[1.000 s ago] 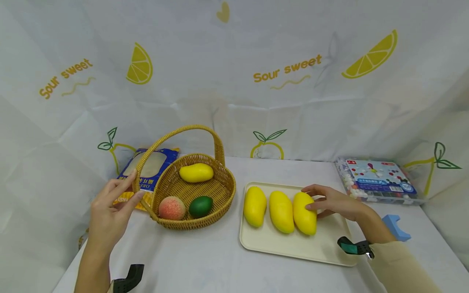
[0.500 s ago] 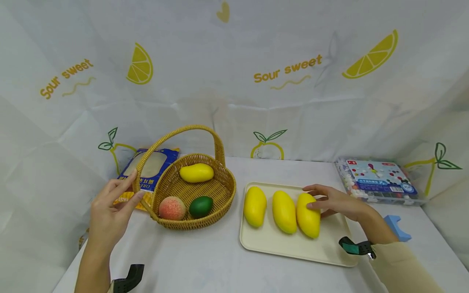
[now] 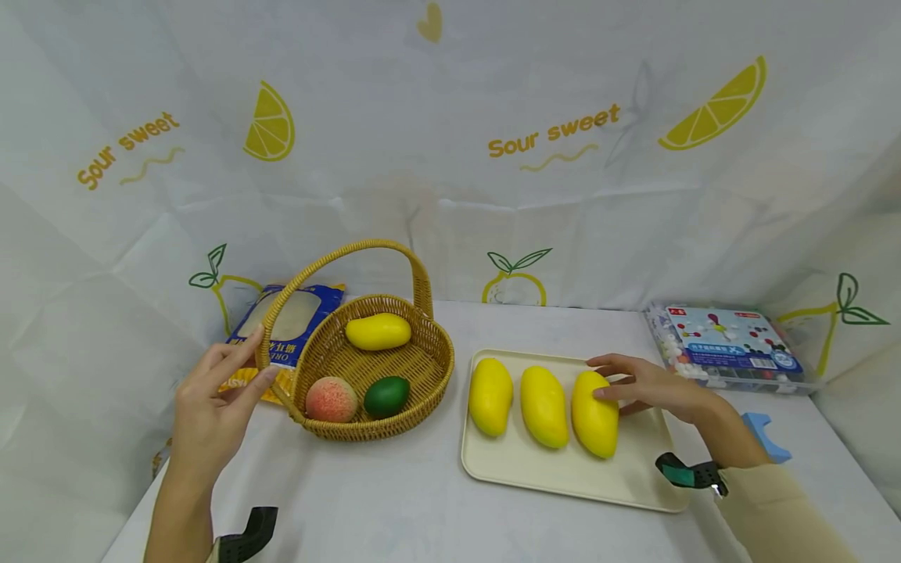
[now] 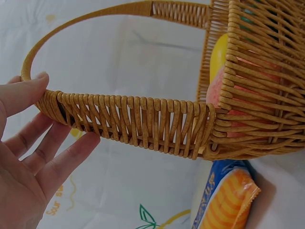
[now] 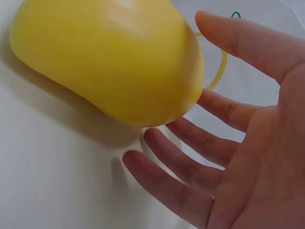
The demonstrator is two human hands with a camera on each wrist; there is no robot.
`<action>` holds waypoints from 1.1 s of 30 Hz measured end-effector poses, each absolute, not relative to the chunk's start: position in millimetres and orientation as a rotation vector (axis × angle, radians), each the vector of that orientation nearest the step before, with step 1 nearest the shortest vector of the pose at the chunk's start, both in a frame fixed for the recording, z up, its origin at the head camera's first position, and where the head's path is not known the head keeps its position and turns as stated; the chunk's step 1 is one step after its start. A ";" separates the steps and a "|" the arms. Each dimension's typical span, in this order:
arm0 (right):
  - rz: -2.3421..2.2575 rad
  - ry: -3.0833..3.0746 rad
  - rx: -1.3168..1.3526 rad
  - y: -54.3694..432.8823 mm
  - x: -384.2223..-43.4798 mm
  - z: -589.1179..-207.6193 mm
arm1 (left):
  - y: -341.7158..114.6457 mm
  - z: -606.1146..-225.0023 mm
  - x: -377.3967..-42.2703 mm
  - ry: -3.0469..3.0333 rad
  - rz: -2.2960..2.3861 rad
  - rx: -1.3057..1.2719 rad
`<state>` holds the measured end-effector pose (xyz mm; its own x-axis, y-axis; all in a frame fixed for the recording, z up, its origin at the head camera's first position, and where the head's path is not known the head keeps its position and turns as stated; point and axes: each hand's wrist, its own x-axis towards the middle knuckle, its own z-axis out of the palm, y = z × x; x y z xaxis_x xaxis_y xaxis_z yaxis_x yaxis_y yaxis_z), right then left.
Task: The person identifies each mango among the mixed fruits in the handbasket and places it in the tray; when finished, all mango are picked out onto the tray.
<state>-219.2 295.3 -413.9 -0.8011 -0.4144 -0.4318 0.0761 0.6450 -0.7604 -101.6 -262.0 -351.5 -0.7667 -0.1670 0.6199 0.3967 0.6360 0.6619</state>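
Observation:
My left hand [image 3: 214,399] pinches the handle of a woven basket [image 3: 380,428], thumb on one side and fingers on the other; the left wrist view shows this grip [image 4: 35,138] close up. Inside the basket lie a yellow mango [image 3: 378,332], a peach [image 3: 331,399] and a dark green fruit [image 3: 386,397]. On a cream tray [image 3: 563,485] three yellow mangoes stand in a row: left [image 3: 490,397], middle [image 3: 543,407] and right [image 3: 594,416]. My right hand [image 3: 651,389] is at the right mango's far end, fingers loosely extended; in the right wrist view its thumb [image 5: 228,38] stands apart from the fruit.
A blue and yellow bag [image 3: 281,320] lies behind the basket's left side. At the back right is a clear plastic case [image 3: 735,348] with a printed label. A light blue notched piece [image 3: 767,436] lies beside my right forearm. A printed white cloth hangs behind.
The right mango has shifted a little rightward with my right hand, and a gap has opened between it and the middle mango. My left hand and the basket stay still.

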 end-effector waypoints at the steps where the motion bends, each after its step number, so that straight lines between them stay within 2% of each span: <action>1: -1.080 2.284 -0.272 295.8 -218.9 -411.2 | -261.9 -351.4 -101.6 -2.192 -1.098 -0.181; 13: -0.992 2.507 -0.415 283.8 -227.0 -366.3 | -261.2 -350.2 -99.7 -2.197 -1.116 -0.178; 21: -1.018 2.485 -0.553 238.2 -236.5 -342.3 | -261.3 -349.9 -100.4 -2.194 -1.090 -0.173; 33: -1.133 2.303 -0.737 157.1 -251.6 -346.9 | -260.2 -349.6 -100.1 -2.196 -1.123 -0.175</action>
<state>-251.6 157.1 -346.9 -0.7471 -0.6426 -0.1700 -0.2574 0.5154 -0.8174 -100.1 -260.2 -349.6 -0.7754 -0.1696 0.6083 0.3938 0.6231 0.6758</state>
